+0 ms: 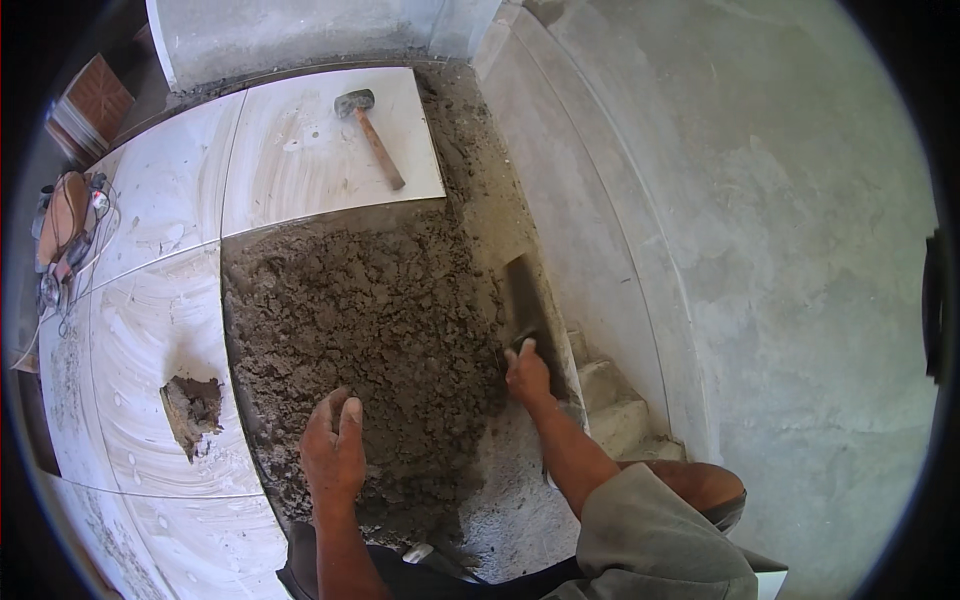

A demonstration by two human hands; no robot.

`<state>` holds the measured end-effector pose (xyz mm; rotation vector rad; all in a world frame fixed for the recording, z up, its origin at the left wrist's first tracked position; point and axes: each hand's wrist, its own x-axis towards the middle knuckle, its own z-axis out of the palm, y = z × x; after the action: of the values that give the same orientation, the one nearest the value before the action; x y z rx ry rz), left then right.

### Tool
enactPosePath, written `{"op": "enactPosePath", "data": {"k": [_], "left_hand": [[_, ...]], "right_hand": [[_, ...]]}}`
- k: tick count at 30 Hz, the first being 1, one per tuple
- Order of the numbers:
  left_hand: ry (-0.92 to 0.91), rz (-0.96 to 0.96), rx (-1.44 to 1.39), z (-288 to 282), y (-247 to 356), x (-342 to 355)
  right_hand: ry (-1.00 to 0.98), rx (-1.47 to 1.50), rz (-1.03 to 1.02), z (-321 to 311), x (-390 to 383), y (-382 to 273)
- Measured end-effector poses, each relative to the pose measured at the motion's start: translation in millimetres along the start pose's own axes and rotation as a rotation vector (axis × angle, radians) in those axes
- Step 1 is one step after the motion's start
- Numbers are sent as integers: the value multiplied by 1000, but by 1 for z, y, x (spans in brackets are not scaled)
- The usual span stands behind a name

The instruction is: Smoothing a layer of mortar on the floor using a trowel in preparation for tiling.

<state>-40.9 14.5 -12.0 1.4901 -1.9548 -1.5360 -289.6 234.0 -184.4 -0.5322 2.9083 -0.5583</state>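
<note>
My right hand (pixel 528 372) grips a metal trowel (pixel 523 287), its long blade lying along the gritty strip at the right edge of a bed of dark, lumpy mortar (pixel 370 290). My left hand (pixel 334 445) is over the lower left part of that bed, fingers slightly bent, with nothing in it. White, smeared tiles (pixel 150 350) border the mortar at the left and top. A rubber mallet (pixel 372 135) with a wooden handle lies on the upper tile, and a clump of mortar (pixel 190 410) sits on a left tile.
Stacked tiles (pixel 90 108) and a pile of tools and cords (pixel 65 230) are at the far left. Concrete steps (pixel 610 400) drop away just right of the mortar, beside a tall concrete wall (pixel 790 250). Another low wall (pixel 320 35) stands at the top.
</note>
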Motion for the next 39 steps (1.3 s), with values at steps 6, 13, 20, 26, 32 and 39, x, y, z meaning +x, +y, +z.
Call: {"op": "enactPosePath", "data": {"k": [6,13,20,26,32,39], "left_hand": [[5,50,23,-2,-2,2],[-23,69,58,16,2,7],[-23,30,104,17,-5,7],[-41,87,150,23,-1,9],[-29,87,76,30,11,8],[0,73,93,9,1,3]], "right_hand": [[-57,216,38,-41,6,-14],[-74,460,214,-93,53,-8],[-454,1455,690,-70,45,37],[-365,952,726,-13,34,89],[-119,699,510,-69,69,100],[-304,506,645,-19,77,101]]}}
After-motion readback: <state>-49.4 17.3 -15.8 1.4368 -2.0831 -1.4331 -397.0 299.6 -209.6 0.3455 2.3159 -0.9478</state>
